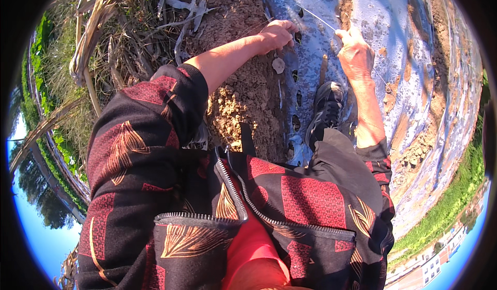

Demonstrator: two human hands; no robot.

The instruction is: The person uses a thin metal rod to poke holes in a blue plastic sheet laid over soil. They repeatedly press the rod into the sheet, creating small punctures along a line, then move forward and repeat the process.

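Observation:
My right hand (355, 53) grips a thin pale rod (317, 17), which slants up and left over the silvery plastic mulch film (382, 22). The rod's far tip reaches close to a small dark hole in the film. My left hand (276, 36) is at the film's left edge, its fingers bent beside a planting hole (298, 37). Whether anything small sits between those fingertips cannot be made out. Further holes (299, 98) run in a row down the film toward me. A flat, pale round piece (278, 65) lies below my left hand.
Bare clumpy soil (237, 107) borders the film on the left, with dry stalks and husks (116, 53) beyond. My black shoe (330, 99) stands on the film beside the holes. Soil patches (419, 146) lie on the film at right, and green grass (438, 216) edges it.

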